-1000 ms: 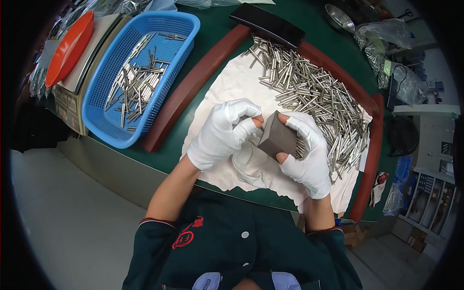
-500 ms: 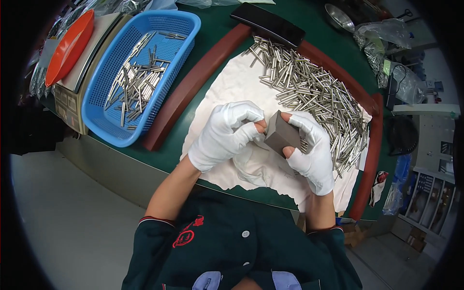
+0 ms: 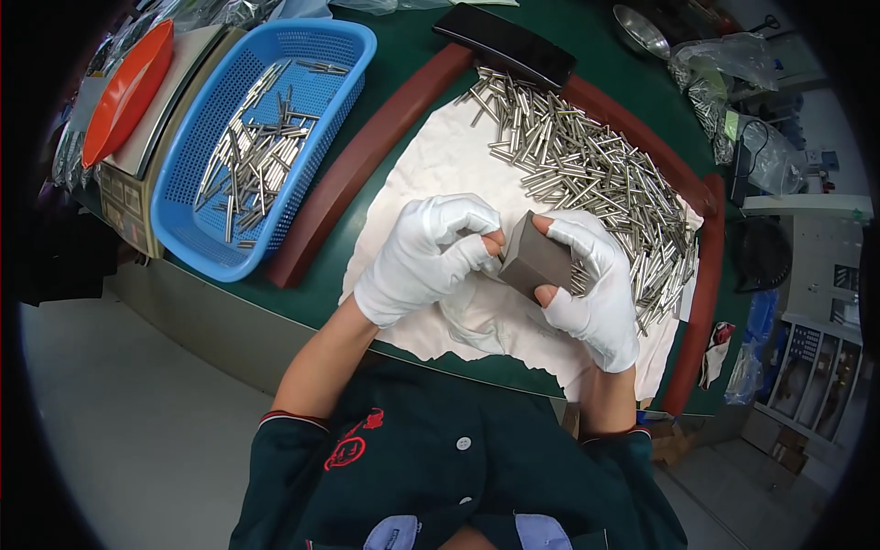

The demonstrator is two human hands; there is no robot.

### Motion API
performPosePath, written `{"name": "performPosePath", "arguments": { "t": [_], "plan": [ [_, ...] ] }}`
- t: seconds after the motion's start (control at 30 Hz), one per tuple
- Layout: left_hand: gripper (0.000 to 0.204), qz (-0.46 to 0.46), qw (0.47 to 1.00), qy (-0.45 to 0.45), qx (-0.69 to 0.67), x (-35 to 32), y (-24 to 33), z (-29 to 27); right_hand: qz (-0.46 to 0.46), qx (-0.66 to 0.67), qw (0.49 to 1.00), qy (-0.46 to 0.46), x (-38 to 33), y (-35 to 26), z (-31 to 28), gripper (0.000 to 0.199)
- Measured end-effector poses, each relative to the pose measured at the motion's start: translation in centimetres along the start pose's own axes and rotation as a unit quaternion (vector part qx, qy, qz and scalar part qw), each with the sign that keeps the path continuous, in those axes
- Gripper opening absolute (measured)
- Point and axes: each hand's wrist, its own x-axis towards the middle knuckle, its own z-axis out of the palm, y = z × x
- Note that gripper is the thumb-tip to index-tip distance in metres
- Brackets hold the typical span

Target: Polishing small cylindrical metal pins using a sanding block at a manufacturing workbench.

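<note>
My right hand (image 3: 600, 293), in a white glove with bare fingertips, grips a grey rectangular block (image 3: 539, 261) between thumb and fingers above the cloth. My left hand (image 3: 435, 247), gloved the same way, is closed in a pinch right beside the block's left face. What sits between those fingertips is too small and hidden to make out. Just beyond the right hand, a large heap of slim silvery metal pins (image 3: 587, 156) covers the far right part of the white cloth (image 3: 394, 197).
Dark red bars (image 3: 376, 160) border the cloth at left, back and right. A black phone (image 3: 504, 44) rests on the back bar. To the left stands a blue perforated basket (image 3: 321, 156) with pins inside, beside a scale (image 3: 124, 206) and an orange dish (image 3: 128, 92).
Both hands keep nearly the same pose, and the block stays in my right hand. The whole view has shifted very slightly.
</note>
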Motion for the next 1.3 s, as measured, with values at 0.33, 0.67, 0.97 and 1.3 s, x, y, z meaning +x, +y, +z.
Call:
{"name": "performPosePath", "arguments": {
  "t": [0.33, 0.67, 0.97, 1.3],
  "plan": [
    [0.007, -0.125, 0.986, 0.03, -0.106, 0.1, -0.1, -0.6, 0.059, 0.068, 0.995, 0.041, 0.1, 0.7, -0.7, 0.058],
    [0.013, -0.102, 0.986, 0.078, -0.102, 0.2, -1.4, -1.0, 0.155, 0.351, 0.921, -0.067, -0.6, -0.6, -0.5, 0.079],
    [0.015, -0.133, 0.981, 0.11, -0.092, 0.6, -1.2, -0.7, 0.178, 0.666, 0.723, 0.038, -0.8, 1.1, 2.3, 0.072],
    [0.025, -0.201, 0.925, 0.148, -0.286, 0.4, -1.5, -0.7, 0.168, 0.743, 0.648, 0.025, -1.2, 2.7, 1.7, 0.069]
  ]
}}
